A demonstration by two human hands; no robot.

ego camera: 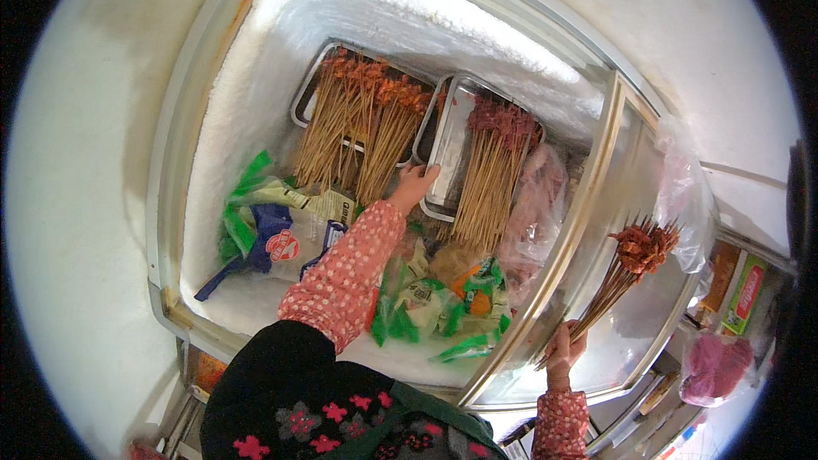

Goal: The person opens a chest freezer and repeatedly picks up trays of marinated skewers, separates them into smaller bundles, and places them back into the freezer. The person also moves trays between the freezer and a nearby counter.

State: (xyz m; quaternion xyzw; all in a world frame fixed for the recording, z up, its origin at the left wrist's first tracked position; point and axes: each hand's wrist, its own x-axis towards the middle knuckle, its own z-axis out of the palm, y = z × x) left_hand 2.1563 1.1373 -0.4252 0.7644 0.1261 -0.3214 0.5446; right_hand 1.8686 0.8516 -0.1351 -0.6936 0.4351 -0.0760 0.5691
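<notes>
My left hand (414,186) reaches into a frosted chest freezer and grips the near left edge of a metal tray (442,169). In that tray lie dark red meat skewers (501,124), their bamboo sticks pointing toward me over the near rim. Just left of my hand, another metal tray (309,102) carries many orange-red seasoned skewers (367,86). My right hand (563,351) holds a bundle of meat skewers (642,248) by the sticks, above the freezer's glass lid (613,332), with the meat end up and away from me.
Plastic food bags (287,236) lie at the freezer's left, and green-and-white bags (434,306) at its near side. A clear bag (533,217) sits right of the trays. The sliding lid's frame (556,236) crosses the opening. Another plastic bag (687,204) rests on the lid's far right.
</notes>
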